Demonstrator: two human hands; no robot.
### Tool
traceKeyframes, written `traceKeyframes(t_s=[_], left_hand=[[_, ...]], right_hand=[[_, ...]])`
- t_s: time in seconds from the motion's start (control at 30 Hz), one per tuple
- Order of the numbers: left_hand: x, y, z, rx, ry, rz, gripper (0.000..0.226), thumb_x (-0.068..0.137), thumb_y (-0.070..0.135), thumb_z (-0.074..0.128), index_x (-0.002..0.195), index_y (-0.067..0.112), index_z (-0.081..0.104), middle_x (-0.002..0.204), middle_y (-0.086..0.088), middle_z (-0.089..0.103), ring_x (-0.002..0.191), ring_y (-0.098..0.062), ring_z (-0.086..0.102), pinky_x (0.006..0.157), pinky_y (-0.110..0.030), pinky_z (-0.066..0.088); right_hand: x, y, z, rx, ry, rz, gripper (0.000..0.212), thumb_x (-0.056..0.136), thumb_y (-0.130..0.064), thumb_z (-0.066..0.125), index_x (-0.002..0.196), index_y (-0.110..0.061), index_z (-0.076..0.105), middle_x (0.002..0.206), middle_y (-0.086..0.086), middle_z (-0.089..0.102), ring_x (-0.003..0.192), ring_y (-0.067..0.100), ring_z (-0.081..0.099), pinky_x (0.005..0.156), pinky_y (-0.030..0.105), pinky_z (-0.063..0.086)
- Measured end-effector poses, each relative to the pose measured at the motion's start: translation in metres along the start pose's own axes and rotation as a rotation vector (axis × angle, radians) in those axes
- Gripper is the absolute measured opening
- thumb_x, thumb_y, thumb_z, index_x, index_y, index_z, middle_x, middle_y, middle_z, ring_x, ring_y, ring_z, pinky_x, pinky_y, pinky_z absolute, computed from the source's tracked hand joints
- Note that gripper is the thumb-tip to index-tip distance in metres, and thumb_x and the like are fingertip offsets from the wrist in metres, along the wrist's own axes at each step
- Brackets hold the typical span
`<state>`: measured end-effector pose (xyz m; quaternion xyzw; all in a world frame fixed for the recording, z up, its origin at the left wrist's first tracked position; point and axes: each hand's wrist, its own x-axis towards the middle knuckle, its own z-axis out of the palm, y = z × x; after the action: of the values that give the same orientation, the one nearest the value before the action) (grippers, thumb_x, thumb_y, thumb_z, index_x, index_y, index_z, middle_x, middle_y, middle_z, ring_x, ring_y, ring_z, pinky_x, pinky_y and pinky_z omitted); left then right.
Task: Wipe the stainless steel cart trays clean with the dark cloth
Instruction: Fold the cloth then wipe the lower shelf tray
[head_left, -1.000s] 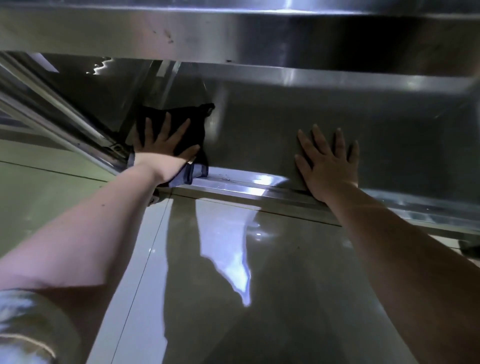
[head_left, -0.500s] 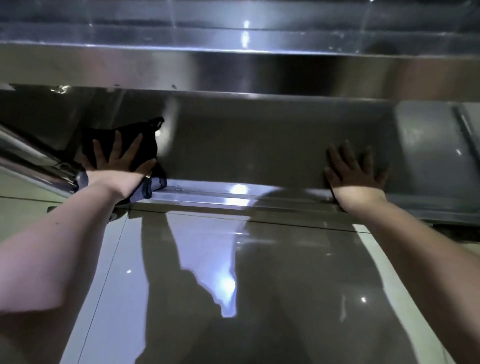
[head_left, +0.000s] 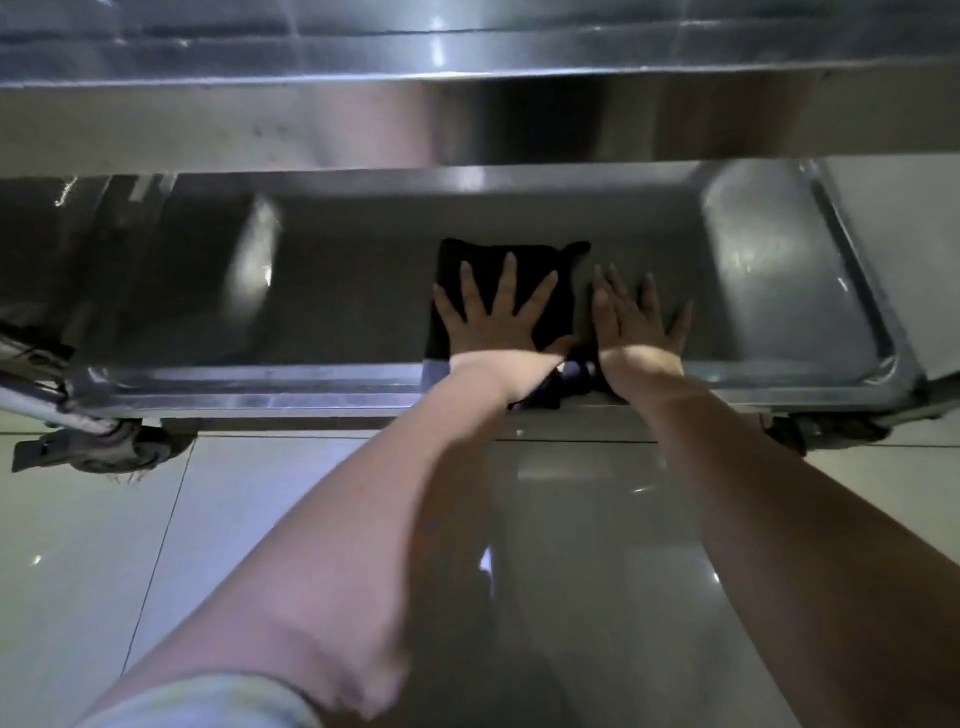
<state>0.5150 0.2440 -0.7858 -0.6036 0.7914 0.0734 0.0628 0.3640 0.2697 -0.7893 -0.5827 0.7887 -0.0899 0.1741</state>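
The step in hand looks like wiping the floor of the lower tray (head_left: 260, 387), the bottom shelf of the cart. The left hand (head_left: 493, 319) lies flat on the cloth (head_left: 483, 249), fingers straight and fanned apart, palm pressing down. The cloth sits about midway along the tray, spread on the tray floor close to the front edge. One bunched end spills over the front rim between the two wrists. The right hand (head_left: 636, 327) rests flat on bare steel just beside the cloth, on its right. Its fingers are straight and a little apart, and it seems to brace the body rather than to wipe.

In the tray I see only the cloth and the two hands. Its left end is dim and streaked with glare, so small marks there cannot be told. The upper tray (head_left: 467, 124) overhangs the back of the lower one, and what it holds is hidden from here. A caster (head_left: 130, 452) shows under the front left corner, on the glossy floor (head_left: 234, 545).

The next move probably calls for the flat palm to push the cloth on toward the right end. The right hand lies in that path and would have to lift or shift. The rounded front right corner would likely need fingertips working the cloth into the curve
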Motion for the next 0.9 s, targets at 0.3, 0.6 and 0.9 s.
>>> traceKeyframes(t_s=[0.3,0.6,0.9], left_hand=[[0.003,-0.066,-0.004,-0.031,0.029,0.053,0.073,0.079,0.086,0.024,0.144,0.063,0.000,0.163,0.014,-0.008,0.148,-0.035,-0.011,0.113,-0.063,-0.009],[-0.024,-0.210,-0.011,-0.011,0.009,-0.251,0.075,0.080,0.084,0.027,0.147,0.057,0.007,0.164,0.007,-0.002,0.148,-0.039,-0.003,0.115,-0.063,-0.003],[-0.001,0.010,-0.001,0.000,0.034,-0.001,0.075,0.082,0.083,0.023,0.147,0.056,-0.005,0.163,0.005,-0.013,0.145,-0.045,-0.015,0.106,-0.070,-0.012]], right_hand=[[-0.003,0.007,-0.004,0.011,0.001,-0.011,0.048,0.104,-0.041,0.012,0.151,-0.041,0.023,0.159,-0.021,0.014,0.149,0.014,0.003,0.117,0.052,-0.009],[-0.006,0.004,0.000,0.028,-0.010,-0.020,0.048,0.104,-0.044,0.013,0.151,-0.041,0.019,0.160,-0.022,0.010,0.150,0.017,-0.002,0.115,0.054,-0.013],[-0.006,0.012,-0.018,0.274,-0.100,0.013,0.049,0.106,-0.025,0.017,0.155,-0.026,0.011,0.163,-0.008,0.006,0.149,0.011,0.002,0.118,0.042,-0.004]])
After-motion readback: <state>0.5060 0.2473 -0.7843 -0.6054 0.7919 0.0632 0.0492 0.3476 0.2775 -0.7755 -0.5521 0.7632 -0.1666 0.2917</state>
